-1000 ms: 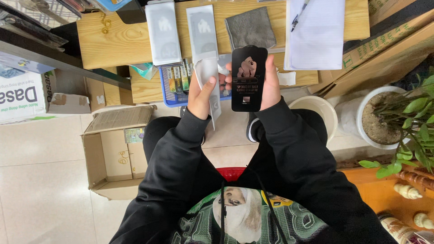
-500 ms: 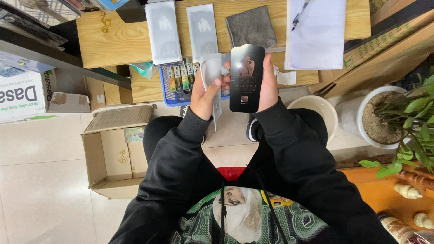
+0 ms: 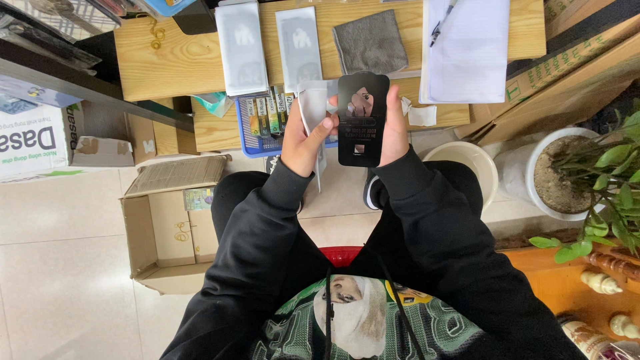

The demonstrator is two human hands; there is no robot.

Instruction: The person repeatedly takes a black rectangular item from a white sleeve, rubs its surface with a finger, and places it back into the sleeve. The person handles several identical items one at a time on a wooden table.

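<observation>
My right hand (image 3: 393, 130) grips a flat black card-shaped package (image 3: 362, 119) upright in front of me, fingers along its right edge. My left hand (image 3: 303, 137) holds a clear plastic sleeve (image 3: 312, 110) that hangs down beside the card's left edge, thumb on top of it. Both hands are raised over my lap, just in front of the wooden bench (image 3: 173, 60). My sleeves are black.
On the bench lie two white flat packets (image 3: 241, 47), a grey cloth (image 3: 371, 41), and white paper with a pen (image 3: 467, 50). A blue basket (image 3: 260, 130) of small boxes sits below. An open cardboard box (image 3: 170, 227) is left; a potted plant (image 3: 573, 167) is right.
Both hands have lifted slightly toward the bench with the black card and the plastic sleeve; the sleeve sits a little further off the card's left edge.
</observation>
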